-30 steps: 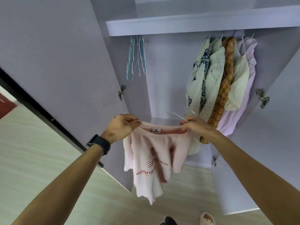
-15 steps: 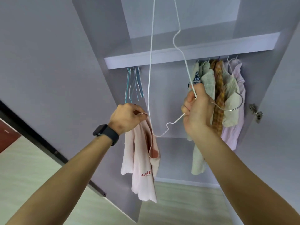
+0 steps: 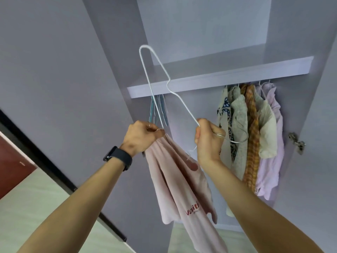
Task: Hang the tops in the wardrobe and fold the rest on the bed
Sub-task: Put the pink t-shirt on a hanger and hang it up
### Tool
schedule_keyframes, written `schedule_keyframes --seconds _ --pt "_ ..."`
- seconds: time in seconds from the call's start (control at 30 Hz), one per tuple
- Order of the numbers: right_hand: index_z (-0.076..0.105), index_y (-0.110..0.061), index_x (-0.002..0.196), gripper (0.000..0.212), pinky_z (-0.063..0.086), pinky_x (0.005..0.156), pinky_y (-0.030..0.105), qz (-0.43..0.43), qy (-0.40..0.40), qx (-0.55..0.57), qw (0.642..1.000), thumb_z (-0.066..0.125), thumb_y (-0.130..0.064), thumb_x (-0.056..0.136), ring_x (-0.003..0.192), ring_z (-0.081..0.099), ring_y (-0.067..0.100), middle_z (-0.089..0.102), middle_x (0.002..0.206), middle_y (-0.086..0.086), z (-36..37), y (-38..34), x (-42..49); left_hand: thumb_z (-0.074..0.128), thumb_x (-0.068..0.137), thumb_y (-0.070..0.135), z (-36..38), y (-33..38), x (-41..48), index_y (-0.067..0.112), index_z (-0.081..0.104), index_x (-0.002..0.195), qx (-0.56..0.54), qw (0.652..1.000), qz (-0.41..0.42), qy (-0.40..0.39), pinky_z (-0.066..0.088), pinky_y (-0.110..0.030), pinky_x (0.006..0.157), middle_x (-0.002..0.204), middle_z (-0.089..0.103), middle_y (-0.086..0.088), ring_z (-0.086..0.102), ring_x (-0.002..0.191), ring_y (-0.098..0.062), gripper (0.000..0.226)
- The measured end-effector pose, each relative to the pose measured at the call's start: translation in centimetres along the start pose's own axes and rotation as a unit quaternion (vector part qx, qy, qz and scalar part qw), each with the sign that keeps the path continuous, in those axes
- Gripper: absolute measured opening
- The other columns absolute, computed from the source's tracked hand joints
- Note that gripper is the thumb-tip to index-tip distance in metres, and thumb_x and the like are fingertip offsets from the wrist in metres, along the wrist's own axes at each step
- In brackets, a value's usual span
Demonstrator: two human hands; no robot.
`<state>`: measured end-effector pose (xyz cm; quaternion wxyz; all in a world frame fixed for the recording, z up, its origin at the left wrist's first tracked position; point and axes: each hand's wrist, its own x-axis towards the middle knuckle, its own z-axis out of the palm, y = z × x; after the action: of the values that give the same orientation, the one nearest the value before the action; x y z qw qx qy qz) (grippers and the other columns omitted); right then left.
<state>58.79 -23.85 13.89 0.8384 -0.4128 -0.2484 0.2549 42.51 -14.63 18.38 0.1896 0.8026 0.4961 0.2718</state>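
Your left hand pinches the neckline of the pink top together with one arm of the white wire hanger. Your right hand is fisted round the hanger's neck, with the metal hook poking out to the right. The top hangs limp below both hands, in front of the open wardrobe, and is not yet hung. Expect it to be light, soft and floppy, and likely to slide on smooth wire. The hanger looks thin and springy, so it probably twists if steered by one end. Hold it at the neck under the hook, spread the collar with the other hand, and seat each shoulder. Then lift toward the gap between the spare hangers and the hung shirts.
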Motion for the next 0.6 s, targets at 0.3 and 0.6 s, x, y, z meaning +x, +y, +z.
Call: schedule_keyframes --seconds 0.3,0.6 --pt "0.024 -0.016 0.055 0.041 0.015 0.049 0.030 0.074 -0.067 -0.127 0.987 0.057 -0.017 0.079 0.055 0.017 0.018 0.021 0.055 0.001 -3.0 3.1 2.6 0.077 0.082 0.041 -2.3 0.4 1.6 0.030 0.069 0.056 -0.068 0.997 -0.028 0.020 0.037 -0.015 0.059 0.054 0.058 0.023 0.053 0.058 0.004 0.029" --pt "0.031 -0.025 0.050 0.043 0.017 0.046 0.022 0.133 -0.141 -0.263 0.945 0.056 -0.014 0.083 0.050 0.019 0.016 0.026 0.053 -0.002 -5.8 3.4 5.8 0.076 0.086 0.036 -2.7 -1.5 1.0 0.022 0.078 0.073 -0.130 0.989 -0.071 -0.020 0.050 -0.026 0.077 0.080 0.074 0.009 0.066 0.080 -0.012 0.018"
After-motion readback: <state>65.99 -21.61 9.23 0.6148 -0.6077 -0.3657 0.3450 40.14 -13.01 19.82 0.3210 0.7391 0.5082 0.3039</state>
